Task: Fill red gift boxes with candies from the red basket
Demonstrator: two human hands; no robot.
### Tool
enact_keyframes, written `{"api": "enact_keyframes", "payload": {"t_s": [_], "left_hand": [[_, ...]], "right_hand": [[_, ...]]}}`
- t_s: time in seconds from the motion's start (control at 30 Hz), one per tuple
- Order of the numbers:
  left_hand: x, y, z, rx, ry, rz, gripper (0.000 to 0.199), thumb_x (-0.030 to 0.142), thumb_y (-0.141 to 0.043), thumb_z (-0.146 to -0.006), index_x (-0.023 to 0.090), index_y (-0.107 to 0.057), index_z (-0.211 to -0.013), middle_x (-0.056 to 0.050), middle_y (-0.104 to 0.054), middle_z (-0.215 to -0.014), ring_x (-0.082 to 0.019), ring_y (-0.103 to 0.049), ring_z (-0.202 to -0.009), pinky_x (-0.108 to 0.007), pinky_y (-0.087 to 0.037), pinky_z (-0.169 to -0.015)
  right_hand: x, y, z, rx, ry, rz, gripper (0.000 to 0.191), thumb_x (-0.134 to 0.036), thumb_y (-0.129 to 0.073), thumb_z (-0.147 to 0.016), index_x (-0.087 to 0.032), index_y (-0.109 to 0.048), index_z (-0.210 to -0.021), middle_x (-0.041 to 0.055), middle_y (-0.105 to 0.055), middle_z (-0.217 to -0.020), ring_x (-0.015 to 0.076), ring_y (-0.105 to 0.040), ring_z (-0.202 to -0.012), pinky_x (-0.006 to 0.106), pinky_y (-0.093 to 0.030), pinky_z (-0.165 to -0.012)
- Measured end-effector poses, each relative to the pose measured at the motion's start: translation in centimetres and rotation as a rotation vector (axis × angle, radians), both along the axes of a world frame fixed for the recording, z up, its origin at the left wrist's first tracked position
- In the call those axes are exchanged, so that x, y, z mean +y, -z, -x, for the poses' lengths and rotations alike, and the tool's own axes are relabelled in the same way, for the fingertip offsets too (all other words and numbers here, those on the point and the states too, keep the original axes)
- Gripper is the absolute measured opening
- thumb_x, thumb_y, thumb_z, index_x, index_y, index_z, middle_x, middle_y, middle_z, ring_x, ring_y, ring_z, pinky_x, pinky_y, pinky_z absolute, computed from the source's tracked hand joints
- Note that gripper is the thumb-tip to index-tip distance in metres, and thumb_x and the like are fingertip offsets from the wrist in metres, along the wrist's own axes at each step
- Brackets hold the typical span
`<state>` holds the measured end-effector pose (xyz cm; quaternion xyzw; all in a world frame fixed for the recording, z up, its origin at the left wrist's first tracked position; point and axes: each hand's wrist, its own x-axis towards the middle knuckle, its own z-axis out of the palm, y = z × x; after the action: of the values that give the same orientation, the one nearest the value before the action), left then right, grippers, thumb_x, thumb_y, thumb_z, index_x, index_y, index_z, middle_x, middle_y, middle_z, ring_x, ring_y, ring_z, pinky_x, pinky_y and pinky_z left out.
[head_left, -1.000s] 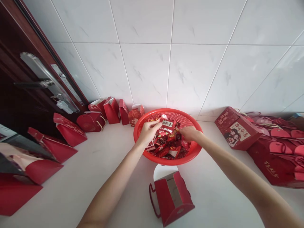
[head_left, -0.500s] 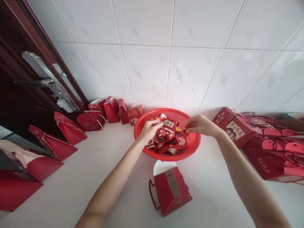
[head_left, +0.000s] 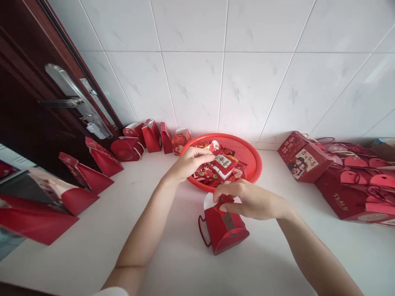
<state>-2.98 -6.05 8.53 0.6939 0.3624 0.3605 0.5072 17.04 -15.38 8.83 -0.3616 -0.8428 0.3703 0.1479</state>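
Observation:
A red plastic basket (head_left: 257, 164) holds many red wrapped packets. My left hand (head_left: 193, 162) is over its left side, thumb and fingers closed on the edge of a red packet with a pale label (head_left: 224, 161). In front of the basket, my right hand (head_left: 243, 199) pinches a small red wrapped piece (head_left: 222, 202) above the open top of a red box (head_left: 226, 236). That box has a white rounded flap and a dark red cord handle on its left side. The fingers of my right hand hide part of the opening.
Several red boxes (head_left: 100, 158) stand in a curved row at the left, near a dark door with a metal handle (head_left: 66, 100). At the right are a printed red box (head_left: 304, 158) and many stacked red boxes (head_left: 345, 197). A tiled wall is behind.
My right hand has moved from the basket's right side down to above the open box, with a red piece in its fingers. The view has shifted slightly.

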Motion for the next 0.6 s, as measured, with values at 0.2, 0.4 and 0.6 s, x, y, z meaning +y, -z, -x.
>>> {"api": "enact_keyframes", "payload": {"t_s": [0.2,0.4,0.6], "left_hand": [[-2.1,1.0,0.1,-0.131,0.305,0.391,0.03,0.047,-0.077,-0.061,0.017,-0.073,-0.061,-0.009,-0.067,-0.07,-0.019,-0.057,-0.06,-0.034,-0.043,-0.06],[-3.7,2.5,-0.2,-0.024,0.539,0.365,0.027,0.042,-0.07,-0.069,0.018,-0.069,-0.056,-0.007,-0.064,-0.072,-0.017,-0.051,-0.062,-0.033,-0.044,-0.064],[-3.4,2.7,-0.3,0.091,0.71,0.279,0.03,0.047,-0.074,-0.071,0.02,-0.069,-0.058,-0.006,-0.062,-0.067,-0.019,-0.052,-0.065,-0.034,-0.045,-0.067]], "right_hand": [[-0.3,0.1,-1.0,-0.061,-0.089,0.001,0.014,-0.01,-0.057,-0.093,-0.018,-0.068,-0.096,0.0027,-0.074,-0.087,0.0147,-0.066,-0.073,0.024,-0.046,-0.068],[-0.8,-0.2,-2.2,-0.153,-0.062,-0.025,0.014,-0.008,-0.057,-0.091,-0.018,-0.065,-0.087,0.0006,-0.07,-0.08,0.013,-0.06,-0.067,0.024,-0.041,-0.062],[-1.4,-0.2,-2.5,-0.277,-0.006,-0.053,0.018,-0.004,-0.059,-0.085,-0.018,-0.07,-0.088,0.0013,-0.072,-0.083,0.0143,-0.061,-0.07,0.024,-0.04,-0.061]]}}
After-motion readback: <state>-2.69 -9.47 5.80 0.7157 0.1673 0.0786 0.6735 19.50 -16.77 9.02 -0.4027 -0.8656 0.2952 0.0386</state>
